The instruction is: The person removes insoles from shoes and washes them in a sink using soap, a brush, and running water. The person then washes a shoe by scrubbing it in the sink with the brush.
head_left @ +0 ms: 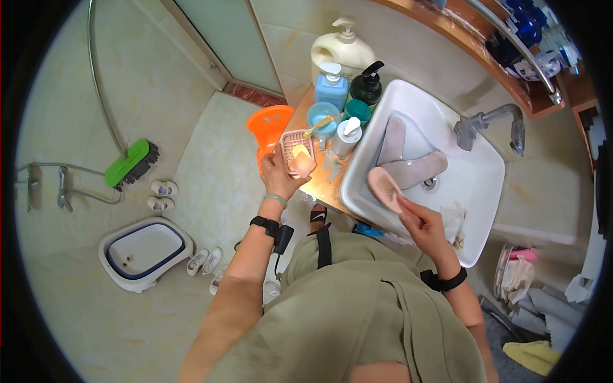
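My right hand (426, 225) grips a pink brush or similar long item (385, 189) by its narrow end, over the near left rim of the white sink (486, 210). Two greyish insoles (415, 170) lie in the basin by the drain. My left hand (281, 171) is at the pink soap dish (292, 142) on the wooden counter, fingers around its near left edge. A peach-coloured soap (302, 164) and a yellow piece (300, 150) are in the dish; whether my fingers touch the soap is hard to tell.
Bottles (332, 87) and a blue cup (322, 119) with a toothbrush crowd the counter's back. The faucet (488, 124) juts over the sink's far right. An orange stool (267, 127), white basin (145, 252), shoes (205, 260) and a green brush (131, 163) are left.
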The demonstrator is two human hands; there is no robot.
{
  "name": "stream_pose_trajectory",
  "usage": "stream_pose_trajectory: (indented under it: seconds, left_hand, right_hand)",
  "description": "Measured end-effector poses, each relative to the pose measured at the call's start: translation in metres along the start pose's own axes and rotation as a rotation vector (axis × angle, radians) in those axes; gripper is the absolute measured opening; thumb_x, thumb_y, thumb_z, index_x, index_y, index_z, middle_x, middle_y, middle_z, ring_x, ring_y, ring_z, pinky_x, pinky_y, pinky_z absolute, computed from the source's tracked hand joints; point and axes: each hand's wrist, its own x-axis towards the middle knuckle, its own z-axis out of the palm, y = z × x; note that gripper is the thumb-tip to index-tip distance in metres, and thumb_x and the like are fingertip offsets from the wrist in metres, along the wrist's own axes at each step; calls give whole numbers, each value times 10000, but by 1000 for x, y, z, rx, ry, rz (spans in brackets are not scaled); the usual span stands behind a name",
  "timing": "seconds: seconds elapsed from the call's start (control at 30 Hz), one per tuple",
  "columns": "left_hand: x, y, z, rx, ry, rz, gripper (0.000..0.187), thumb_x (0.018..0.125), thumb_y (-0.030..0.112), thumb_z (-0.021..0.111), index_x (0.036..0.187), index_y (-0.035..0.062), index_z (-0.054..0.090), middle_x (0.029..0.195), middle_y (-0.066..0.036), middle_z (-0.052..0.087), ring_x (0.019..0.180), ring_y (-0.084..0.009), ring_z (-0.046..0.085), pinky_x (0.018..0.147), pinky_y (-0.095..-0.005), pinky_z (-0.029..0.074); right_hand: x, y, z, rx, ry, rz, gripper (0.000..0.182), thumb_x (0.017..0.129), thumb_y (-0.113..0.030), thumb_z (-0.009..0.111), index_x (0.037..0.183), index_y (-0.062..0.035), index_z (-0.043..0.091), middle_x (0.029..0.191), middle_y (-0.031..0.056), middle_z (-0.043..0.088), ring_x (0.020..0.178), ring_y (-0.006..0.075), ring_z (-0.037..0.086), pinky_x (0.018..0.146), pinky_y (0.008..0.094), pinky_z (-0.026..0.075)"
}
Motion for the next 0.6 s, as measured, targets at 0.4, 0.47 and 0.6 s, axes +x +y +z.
stream_pose_trajectory:
  seconds: [0.4,0.47,0.6]
  left_hand:
    - [24,-9,2,241,-71,140,1304,498,504,833,1478,119,63,1543,-85,76,1428,-254,47,1034,-672,84]
    - [25,-12,4,202,-167,83,1316,499,501,836,1476,112,46,1542,-95,77,1428,-248,52,1018,-697,81]
    - [24,-18,8,138,-160,81,1311,509,496,835,1474,106,38,1543,-90,78,1430,-250,44,1005,-716,72]
  right_hand:
    - [102,-41,133,-202,-302,-138,464,883,-91,488,1313,32,364,848,280,586,797,438,572,685,484,453]
    - [114,-22,157,-322,-354,-106,556,858,-78,528,1347,54,299,927,300,573,848,445,571,734,471,467]
    - [121,-20,184,-491,-274,-64,520,850,-17,442,1336,74,279,1029,327,527,882,473,562,760,486,469]
